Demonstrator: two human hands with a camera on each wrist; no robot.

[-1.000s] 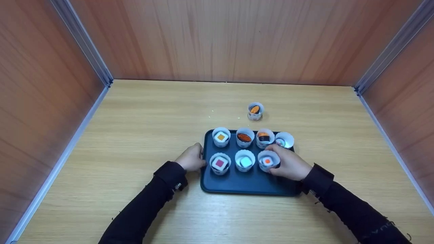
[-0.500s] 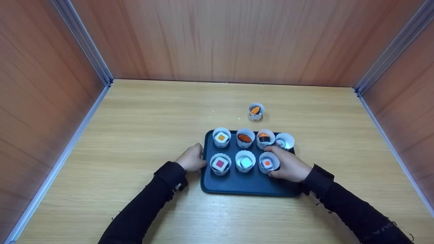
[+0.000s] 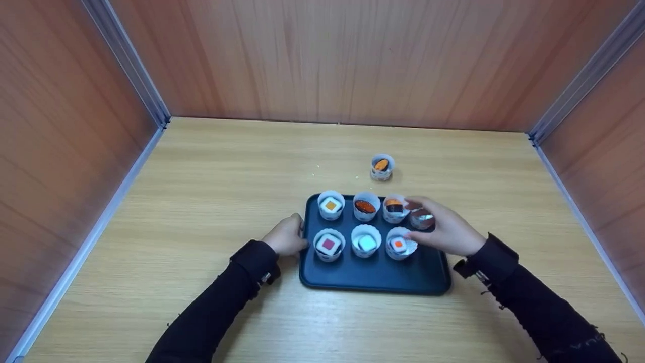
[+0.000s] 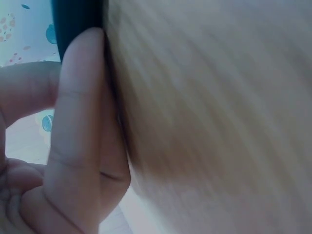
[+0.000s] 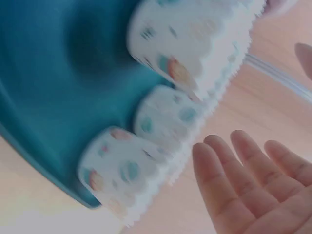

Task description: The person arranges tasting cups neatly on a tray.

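A dark teal tray (image 3: 368, 278) lies on the table, bearing several white paper cups in two rows. Its left rim is gripped by my left hand (image 3: 286, 235), whose fingers (image 4: 78, 92) lie along the edge. My right hand (image 3: 447, 229) hovers over the tray's right side with fingers spread, holding nothing. Just below its thumb stands the front-row right cup (image 3: 391, 252) with a white and orange sushi-like piece. Behind the fingers, the back-right cup is partly hidden. Other cups hold similar pieces: yellow-centred (image 3: 330, 204), red-topped (image 3: 365, 206), orange and black (image 3: 394, 205), magenta-centred (image 3: 328, 244) and mint-coloured (image 3: 367, 243).
One more paper cup (image 3: 381, 174) with an orange piece stands on the table (image 3: 227, 161) beyond the tray. Small crumbs lie near it. Wood-grain panels (image 3: 332, 60) enclose the back and both sides, with grey metal strips at the corners.
My right hand has let go of the front-row right cup, lifted off and opened, moving slightly right and back. The cup stays on the tray. My left hand keeps its place.
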